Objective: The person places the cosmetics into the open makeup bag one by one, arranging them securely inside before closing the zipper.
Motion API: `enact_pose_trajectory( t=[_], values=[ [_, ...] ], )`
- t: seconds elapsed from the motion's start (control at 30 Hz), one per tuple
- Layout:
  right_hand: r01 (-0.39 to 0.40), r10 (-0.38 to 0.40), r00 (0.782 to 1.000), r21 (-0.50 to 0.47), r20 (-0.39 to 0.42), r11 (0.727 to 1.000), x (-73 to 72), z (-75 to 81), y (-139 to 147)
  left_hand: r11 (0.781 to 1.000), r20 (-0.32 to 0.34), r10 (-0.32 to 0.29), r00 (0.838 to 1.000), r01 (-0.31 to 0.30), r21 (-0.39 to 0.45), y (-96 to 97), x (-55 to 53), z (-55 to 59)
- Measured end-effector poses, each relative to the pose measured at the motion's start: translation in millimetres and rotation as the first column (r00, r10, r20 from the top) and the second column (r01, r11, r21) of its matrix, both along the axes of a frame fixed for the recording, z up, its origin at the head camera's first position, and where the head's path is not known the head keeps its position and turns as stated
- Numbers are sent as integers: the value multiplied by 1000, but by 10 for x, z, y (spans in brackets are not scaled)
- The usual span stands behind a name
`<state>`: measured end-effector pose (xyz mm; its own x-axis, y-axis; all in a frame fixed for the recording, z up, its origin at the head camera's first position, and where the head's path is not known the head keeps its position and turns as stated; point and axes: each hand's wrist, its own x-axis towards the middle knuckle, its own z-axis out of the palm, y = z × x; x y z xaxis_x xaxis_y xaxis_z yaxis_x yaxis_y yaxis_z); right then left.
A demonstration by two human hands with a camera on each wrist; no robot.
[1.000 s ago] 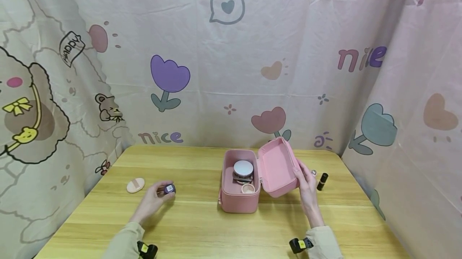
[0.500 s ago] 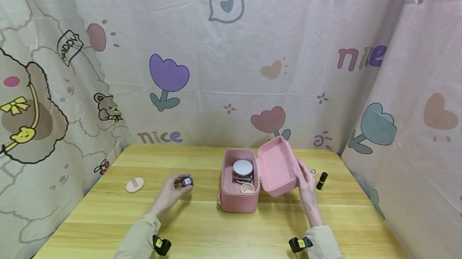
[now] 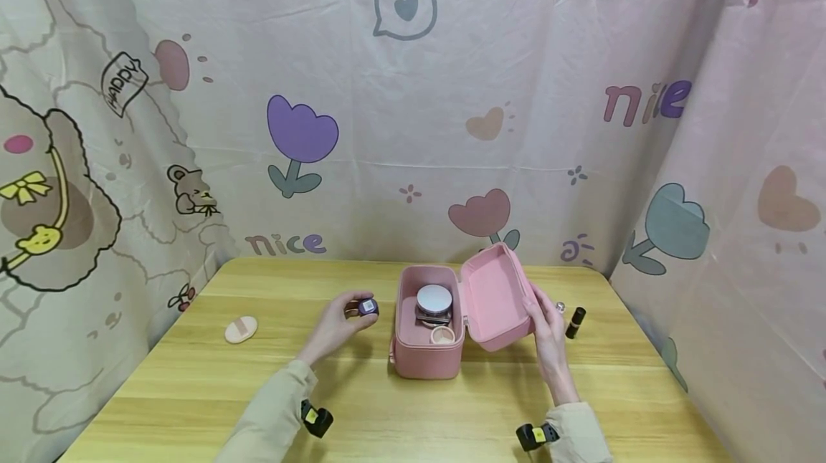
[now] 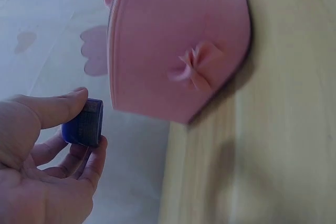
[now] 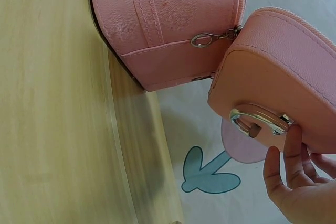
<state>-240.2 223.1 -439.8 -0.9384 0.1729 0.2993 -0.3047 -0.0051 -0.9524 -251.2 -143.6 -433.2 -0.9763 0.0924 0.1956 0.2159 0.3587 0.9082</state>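
My left hand point(image 3: 342, 320) pinches a small dark blue container point(image 3: 368, 306) with a pale label, raised over the table left of a pink makeup case point(image 3: 427, 363). In the left wrist view, thumb and fingertips grip this blue container point(image 4: 84, 123), apart from the case wall with its bow point(image 4: 194, 69). The case stands unzipped, its lid point(image 3: 495, 291) swung out to the right. My right hand point(image 3: 547, 323) holds the lid's outer edge; in the right wrist view its fingers lie beside the metal-ended handle point(image 5: 260, 116). Inside sit a round white-topped compact point(image 3: 434, 299) and a small round pot point(image 3: 442, 335).
A cosmetic puff point(image 3: 241, 330) lies at the left of the wooden table point(image 3: 361, 413). Right of the lid stand a black tube point(image 3: 576, 322) and a small shiny item point(image 3: 560, 307), partly hidden by my hand. A printed curtain point(image 3: 400, 126) hangs behind.
My left hand has carried the dark blue container to the right, closer to the makeup case. The right hand and the lid have stayed in place.
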Motion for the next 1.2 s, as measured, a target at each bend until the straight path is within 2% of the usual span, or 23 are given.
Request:
enact_pose_trajectory(
  t=[0.23,0.5,0.73,1.0,1.2],
  values=[
    [-7,7,1000,1,-6,1000,-6,4,3,1000,-10,-24,1000,24,-6,183,-79,96],
    [4,-4,1000,8,-14,1000,-7,-1,0,998,-58,-37,998,34,-47,365,-127,175],
    [0,1,1000,7,-18,1000,-3,-6,2,992,-84,-87,993,79,-94,529,-165,235],
    [-1,1,1000,9,-6,1000,-4,0,2,982,-86,-145,986,133,-137,720,-231,268],
    [-6,6,1000,-1,-10,1000,7,19,-8,967,-90,-178,980,157,-202,847,-277,265]
  ],
)
